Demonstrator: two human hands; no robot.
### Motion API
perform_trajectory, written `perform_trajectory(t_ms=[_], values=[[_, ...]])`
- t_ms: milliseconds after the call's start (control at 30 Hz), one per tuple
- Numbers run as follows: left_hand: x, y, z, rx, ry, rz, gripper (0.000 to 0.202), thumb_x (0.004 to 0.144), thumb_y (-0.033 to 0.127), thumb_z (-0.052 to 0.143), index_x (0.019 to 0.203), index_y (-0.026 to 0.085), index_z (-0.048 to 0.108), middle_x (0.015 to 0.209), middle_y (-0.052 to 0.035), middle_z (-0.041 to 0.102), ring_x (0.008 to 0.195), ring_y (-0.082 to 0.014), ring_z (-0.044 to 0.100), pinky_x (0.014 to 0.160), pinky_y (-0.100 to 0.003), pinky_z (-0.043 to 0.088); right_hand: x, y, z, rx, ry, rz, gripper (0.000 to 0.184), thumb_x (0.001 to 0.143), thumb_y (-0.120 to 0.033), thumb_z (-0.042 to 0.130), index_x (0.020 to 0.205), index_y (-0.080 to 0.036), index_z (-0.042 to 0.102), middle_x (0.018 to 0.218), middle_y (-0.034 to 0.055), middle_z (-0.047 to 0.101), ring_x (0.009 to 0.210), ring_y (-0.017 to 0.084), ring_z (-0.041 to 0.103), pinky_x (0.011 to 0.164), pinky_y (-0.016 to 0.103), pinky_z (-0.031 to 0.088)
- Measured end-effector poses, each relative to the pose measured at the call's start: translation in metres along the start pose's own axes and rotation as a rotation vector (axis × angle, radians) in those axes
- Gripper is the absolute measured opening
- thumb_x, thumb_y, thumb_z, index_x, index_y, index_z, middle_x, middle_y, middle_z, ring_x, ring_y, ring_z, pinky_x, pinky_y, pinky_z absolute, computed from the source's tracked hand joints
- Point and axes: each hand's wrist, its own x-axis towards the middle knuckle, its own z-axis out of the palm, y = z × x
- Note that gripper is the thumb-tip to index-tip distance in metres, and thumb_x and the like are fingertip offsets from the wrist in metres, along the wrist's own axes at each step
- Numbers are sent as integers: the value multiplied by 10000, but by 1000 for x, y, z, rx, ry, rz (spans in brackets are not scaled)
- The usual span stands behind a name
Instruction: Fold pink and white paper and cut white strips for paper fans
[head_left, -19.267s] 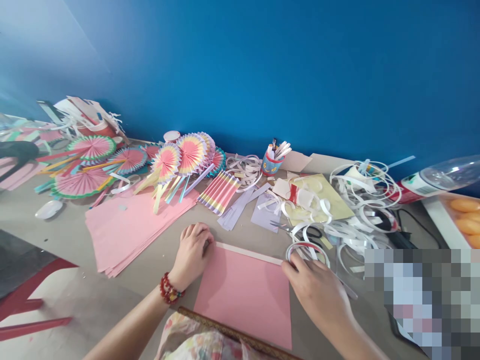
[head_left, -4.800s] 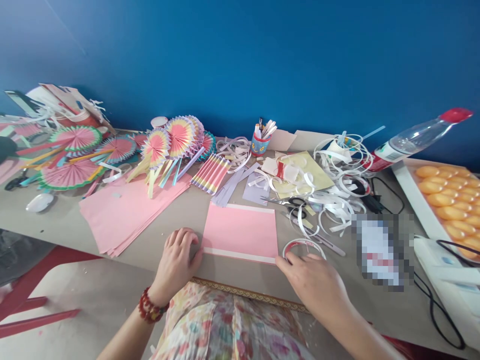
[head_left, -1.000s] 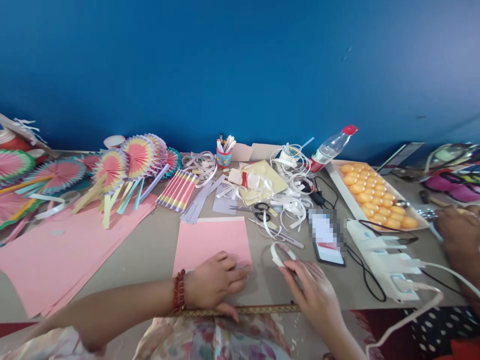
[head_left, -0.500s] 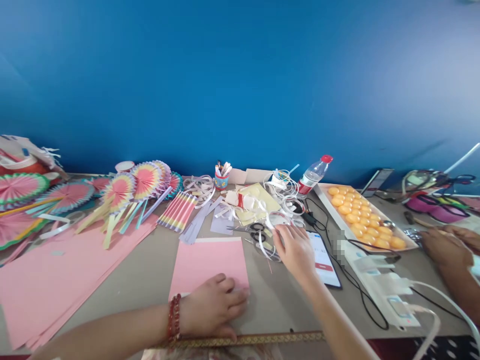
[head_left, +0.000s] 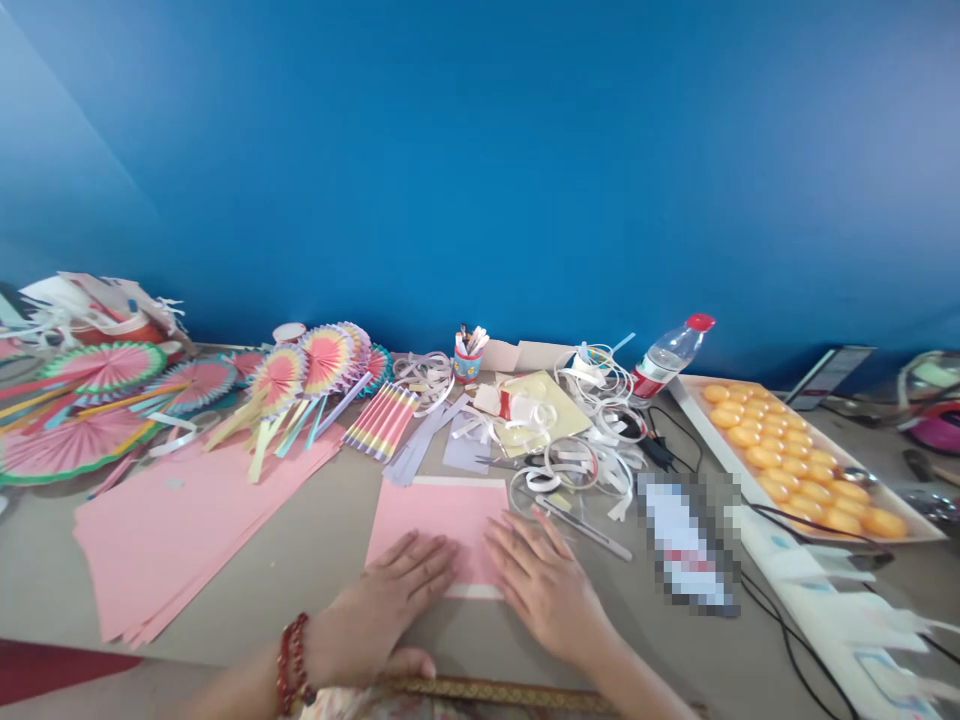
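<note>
A pink paper sheet [head_left: 442, 510] with white strips along its far and near edges lies on the grey table [head_left: 315, 560] in front of me. My left hand [head_left: 386, 600] rests flat on its near left part, fingers stretched out, a red bead bracelet on the wrist. My right hand [head_left: 544, 585] lies flat on its near right corner, fingers spread. Neither hand holds anything. A roll of tape [head_left: 574, 465] sits among white paper strips just beyond my right hand, next to scissors [head_left: 510, 462].
A stack of pink sheets [head_left: 187, 530] lies at the left, with several coloured paper fans [head_left: 300, 375] behind it. A pen cup [head_left: 466, 360], a water bottle [head_left: 667, 355], a tray of orange pieces [head_left: 795, 455], a phone [head_left: 686, 550] and a power strip with cables [head_left: 847, 610] stand to the right.
My right hand has come back from the tape among the strips and now lies flat on the pink sheet beside my left hand. The view has shifted left; the other person's hands are out of sight.
</note>
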Motion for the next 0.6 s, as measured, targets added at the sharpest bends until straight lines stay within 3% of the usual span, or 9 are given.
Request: perform_trajectory(t_ms=[167,267,400,500,600], values=[[-8,3,3,-10,-48,-19,885,912,679,379,1557,169,53,1585,-132,201,1461,-293,213,1204,-487,146,-9,4,2,16,-105,-1,425,968,-277,476,1392,-296,488,1414,15,535,1321,254,430,1149,540,197],[-16,8,2,-6,-50,1,896,905,686,382,1556,159,64,1578,-142,222,1462,-289,209,1202,-488,159,-13,4,-2,68,-128,17,398,957,-272,490,1351,-301,533,1396,21,550,1312,255,441,1129,536,254],[-23,11,-5,-46,-21,12,815,915,645,430,1544,195,172,1547,-109,330,1425,-257,314,1191,-432,244,-12,0,-12,170,-135,11,318,928,-296,530,1231,-286,627,1323,39,606,1248,243,496,1104,509,323],[-18,-2,-11,-64,30,-70,673,960,542,448,1520,218,263,1538,-90,360,1387,-244,378,1165,-414,308,-3,1,-15,208,-120,28,283,925,-266,513,1163,-258,665,1275,57,631,1200,235,528,1083,482,366],[-2,-23,-12,-11,109,-178,571,993,422,432,1507,212,299,1542,-104,349,1405,-250,346,1161,-450,302,17,6,-6,184,-81,57,331,948,-244,476,1241,-231,631,1315,72,608,1220,230,518,1050,432,416]])
